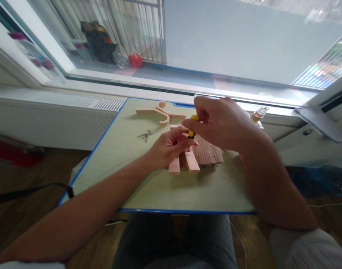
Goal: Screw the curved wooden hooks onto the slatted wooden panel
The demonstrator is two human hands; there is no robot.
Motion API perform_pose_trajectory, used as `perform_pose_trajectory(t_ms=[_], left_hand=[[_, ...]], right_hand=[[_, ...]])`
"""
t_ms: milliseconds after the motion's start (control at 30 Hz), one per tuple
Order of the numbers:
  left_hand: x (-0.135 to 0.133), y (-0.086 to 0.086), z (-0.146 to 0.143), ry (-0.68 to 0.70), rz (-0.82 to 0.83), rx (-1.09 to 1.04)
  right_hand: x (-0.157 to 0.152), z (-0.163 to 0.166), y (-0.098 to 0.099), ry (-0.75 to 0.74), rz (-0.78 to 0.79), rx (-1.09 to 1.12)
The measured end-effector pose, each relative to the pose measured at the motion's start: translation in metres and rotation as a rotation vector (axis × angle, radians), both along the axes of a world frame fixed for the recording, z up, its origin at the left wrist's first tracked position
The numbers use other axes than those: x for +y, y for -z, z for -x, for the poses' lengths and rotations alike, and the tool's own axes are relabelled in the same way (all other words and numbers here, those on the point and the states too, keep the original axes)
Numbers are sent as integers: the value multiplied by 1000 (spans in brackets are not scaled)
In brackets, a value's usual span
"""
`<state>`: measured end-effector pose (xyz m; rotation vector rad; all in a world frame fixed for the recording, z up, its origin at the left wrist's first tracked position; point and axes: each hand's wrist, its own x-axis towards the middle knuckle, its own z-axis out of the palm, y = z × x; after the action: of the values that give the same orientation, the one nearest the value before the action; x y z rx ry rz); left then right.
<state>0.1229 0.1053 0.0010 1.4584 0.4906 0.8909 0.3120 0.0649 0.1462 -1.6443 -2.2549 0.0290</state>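
Note:
My right hand [223, 121] is closed round the yellow-and-black handle of a screwdriver [191, 133], held upright, tip down. The fingers of my left hand [169, 147] are closed about the screwdriver's lower end, with the thumb near its black collar. Below the tip is a pale wooden strip [192, 162], and a small dark screw or tip shows there. A second wooden strip [174, 166] lies beside it, partly under my left hand. Under and right of them is a brown ridged board, like corrugated cardboard [208, 151], dotted with small holes or bits.
Two hook-ended wooden pieces [148, 111] lie on the far side of the blue-edged table [103, 168]. Several loose screws [146, 135] lie left of my hands. A clear bottle-like object [259, 114] is beyond my right wrist. A window and sill stand behind the table.

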Motion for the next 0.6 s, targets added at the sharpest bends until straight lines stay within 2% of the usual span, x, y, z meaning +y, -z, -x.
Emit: perform_pose_trajectory(t_ms=[200,333,433,600], left_hand=[[0,-4,2,-44,-49,56],[-3,-9,1,-44,-41,57],[-3,-11,0,-20,-25,19],[-4,-16,2,-23,-81,51]], right_hand=[[0,-10,-4,-22,26,25],[-6,-18,-11,-138,72,160],[-9,-19,-15,-214,153,164],[-5,-16,-11,-245,86,143]])
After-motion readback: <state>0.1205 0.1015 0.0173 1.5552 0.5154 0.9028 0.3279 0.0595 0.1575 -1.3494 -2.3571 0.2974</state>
